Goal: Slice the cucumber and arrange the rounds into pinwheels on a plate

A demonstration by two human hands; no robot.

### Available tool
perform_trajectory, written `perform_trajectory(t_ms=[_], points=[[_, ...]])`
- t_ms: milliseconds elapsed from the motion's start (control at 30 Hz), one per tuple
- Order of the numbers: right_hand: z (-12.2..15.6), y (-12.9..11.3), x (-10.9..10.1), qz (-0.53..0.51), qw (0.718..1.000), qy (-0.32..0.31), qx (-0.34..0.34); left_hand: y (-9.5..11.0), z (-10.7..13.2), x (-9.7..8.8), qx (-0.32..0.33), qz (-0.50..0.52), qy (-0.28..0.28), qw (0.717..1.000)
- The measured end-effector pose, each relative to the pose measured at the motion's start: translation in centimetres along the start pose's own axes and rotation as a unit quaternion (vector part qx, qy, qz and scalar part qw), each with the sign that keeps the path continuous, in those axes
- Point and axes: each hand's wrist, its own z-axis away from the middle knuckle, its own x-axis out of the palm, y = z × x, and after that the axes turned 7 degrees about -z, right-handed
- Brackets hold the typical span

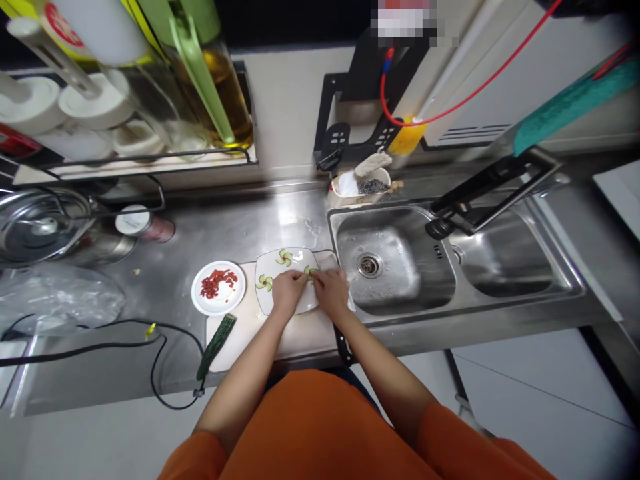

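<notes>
A white rectangular plate [277,267] rests on a pale cutting board [300,333] beside the sink. Cucumber-slice flowers lie on it, one at the far edge [285,257] and one at the left edge [264,283]. My left hand [287,291] and my right hand [331,291] hover over the plate's right side, fingers pinched together on a third cucumber flower [310,271]. A cut cucumber piece [216,345] lies on the board's left corner. A small round plate [219,288] with red chopped bits sits left of the board.
A double steel sink [400,267] with a black faucet [493,187] lies to the right. A bowl with scrubbers [360,185] stands behind it. A jar [145,225], a steel lid [45,227], a plastic bag [55,300] and a black cable [100,347] occupy the left counter.
</notes>
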Motion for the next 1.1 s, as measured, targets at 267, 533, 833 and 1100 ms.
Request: perform_trajectory(t_ms=[267,533,833,1100], points=[[-0.1,0.1,0.0,-0.001,1.0,-0.002,0.001,-0.7,-0.2,-1.2,0.008,-0.002,0.026,1.0],[0.1,-0.1,-0.1,-0.012,1.0,0.007,-0.006,-1.2,0.2,-1.7,0.019,-0.008,0.044,0.999],[0.8,0.5,-1.2,-0.052,0.997,0.054,0.001,-3.5,1.9,-5.1,0.021,-0.022,0.096,0.995],[2.8,1.3,-1.0,-0.065,0.997,0.042,-0.025,-9.1,5.6,-6.8,0.021,-0.039,0.142,0.989]])
